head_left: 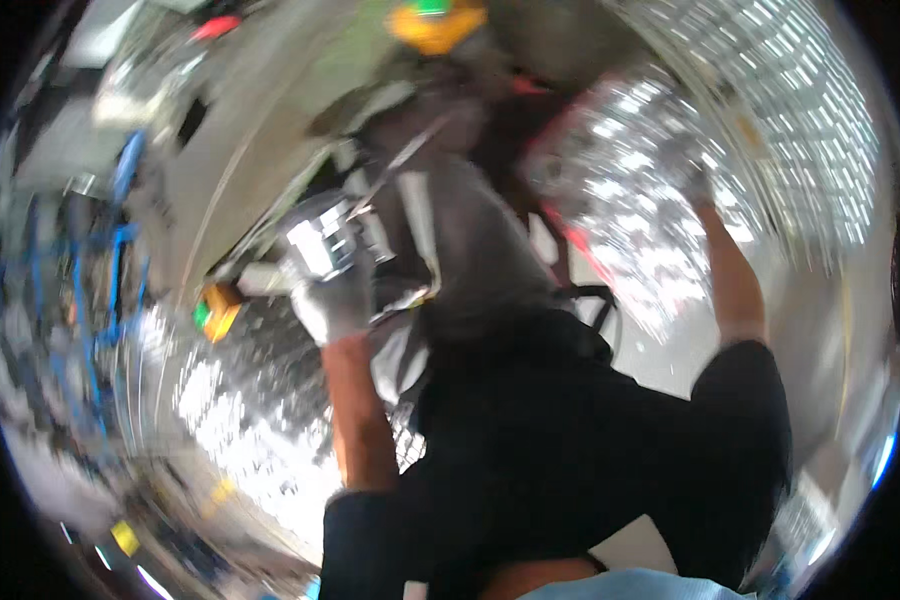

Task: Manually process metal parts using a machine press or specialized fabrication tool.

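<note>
Far left, blue framework (117,285) stands among blurred grey shapes. Just right of it is a small orange-yellow housing with a green button (220,313); below that spreads a heap of bright metal pieces (232,425), each too smeared to tell singly. My left hand (336,303), in a whitish glove, is directly above the heap as seen here, its fingers directed away from my body. A shiny metal part (320,240) lies at those fingertips, against dark machinery; motion blur prevents me from telling how far the fingers are open or whether they grip it. In the centre, a dark grey machine body (470,225) extends away from my black shirt (560,450). To its right is a red-edged bin (592,257) full of glittering metal parts (635,185). My right hand (694,175) is over the bin's right side, its opening and any hold indistinguishable. Far right, rows of silvery pieces (795,110) follow the curved rim.
</note>
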`<action>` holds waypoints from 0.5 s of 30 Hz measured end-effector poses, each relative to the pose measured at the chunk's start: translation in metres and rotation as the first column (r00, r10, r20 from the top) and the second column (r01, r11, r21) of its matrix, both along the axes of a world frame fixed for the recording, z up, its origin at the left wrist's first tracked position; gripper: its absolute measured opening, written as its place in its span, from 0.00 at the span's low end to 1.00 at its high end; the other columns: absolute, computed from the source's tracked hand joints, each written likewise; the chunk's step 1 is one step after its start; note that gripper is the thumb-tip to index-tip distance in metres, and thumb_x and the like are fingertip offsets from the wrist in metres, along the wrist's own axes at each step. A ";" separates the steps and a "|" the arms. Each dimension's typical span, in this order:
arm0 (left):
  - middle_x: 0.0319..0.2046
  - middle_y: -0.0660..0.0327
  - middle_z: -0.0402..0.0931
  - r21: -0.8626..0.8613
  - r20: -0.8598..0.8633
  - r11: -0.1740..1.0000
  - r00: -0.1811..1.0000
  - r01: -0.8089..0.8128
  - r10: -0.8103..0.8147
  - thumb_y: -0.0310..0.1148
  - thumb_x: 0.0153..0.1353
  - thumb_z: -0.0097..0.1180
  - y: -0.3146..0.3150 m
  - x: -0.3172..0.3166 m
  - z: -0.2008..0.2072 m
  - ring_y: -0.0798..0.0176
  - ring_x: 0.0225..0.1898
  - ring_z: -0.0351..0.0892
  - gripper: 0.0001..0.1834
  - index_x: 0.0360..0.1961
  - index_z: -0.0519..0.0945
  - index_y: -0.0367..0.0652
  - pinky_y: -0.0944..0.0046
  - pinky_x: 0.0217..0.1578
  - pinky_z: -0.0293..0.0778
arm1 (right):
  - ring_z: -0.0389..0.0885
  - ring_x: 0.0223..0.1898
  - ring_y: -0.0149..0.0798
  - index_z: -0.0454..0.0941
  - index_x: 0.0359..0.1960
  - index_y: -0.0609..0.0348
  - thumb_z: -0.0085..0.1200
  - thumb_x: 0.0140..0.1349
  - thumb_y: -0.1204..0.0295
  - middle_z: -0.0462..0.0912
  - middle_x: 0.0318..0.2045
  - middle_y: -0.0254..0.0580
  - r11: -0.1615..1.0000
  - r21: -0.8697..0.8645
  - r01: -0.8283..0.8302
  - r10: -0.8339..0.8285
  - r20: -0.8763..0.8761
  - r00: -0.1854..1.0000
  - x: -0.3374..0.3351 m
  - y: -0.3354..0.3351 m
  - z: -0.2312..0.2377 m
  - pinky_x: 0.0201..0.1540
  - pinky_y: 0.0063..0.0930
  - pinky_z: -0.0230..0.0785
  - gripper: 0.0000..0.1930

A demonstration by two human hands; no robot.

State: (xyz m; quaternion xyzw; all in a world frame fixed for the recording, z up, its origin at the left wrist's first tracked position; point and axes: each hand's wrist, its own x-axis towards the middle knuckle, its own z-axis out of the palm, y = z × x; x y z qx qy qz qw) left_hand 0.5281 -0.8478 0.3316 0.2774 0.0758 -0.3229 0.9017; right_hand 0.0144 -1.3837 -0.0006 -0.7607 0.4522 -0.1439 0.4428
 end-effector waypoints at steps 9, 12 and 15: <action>0.53 0.55 0.70 0.006 0.238 0.998 0.969 -0.062 0.059 0.48 0.60 0.51 0.012 0.029 0.045 0.53 0.53 0.71 0.27 0.56 0.68 0.46 0.49 0.49 0.74 | 0.66 0.58 0.49 0.47 0.67 0.54 0.57 0.51 0.59 0.61 0.62 0.50 0.955 -0.248 -0.162 -0.047 -0.668 0.743 0.070 -0.002 0.028 0.61 0.42 0.58 0.43; 0.52 0.58 0.71 0.018 0.386 0.985 0.910 -0.173 0.153 0.54 0.65 0.38 0.008 0.069 0.074 0.56 0.50 0.72 0.26 0.57 0.67 0.50 0.57 0.41 0.76 | 0.61 0.62 0.54 0.45 0.68 0.51 0.57 0.52 0.55 0.63 0.61 0.53 0.915 -0.316 -0.250 -0.153 -0.846 0.512 0.176 0.052 0.100 0.62 0.43 0.56 0.44; 0.43 0.60 0.74 0.052 0.382 0.989 0.918 -0.141 0.111 0.57 0.65 0.37 -0.009 0.136 0.094 0.59 0.37 0.74 0.26 0.53 0.69 0.52 0.62 0.27 0.68 | 0.63 0.61 0.53 0.52 0.66 0.51 0.58 0.54 0.57 0.67 0.59 0.54 0.920 -0.331 -0.209 0.086 -0.350 0.933 0.234 0.100 0.162 0.58 0.41 0.61 0.40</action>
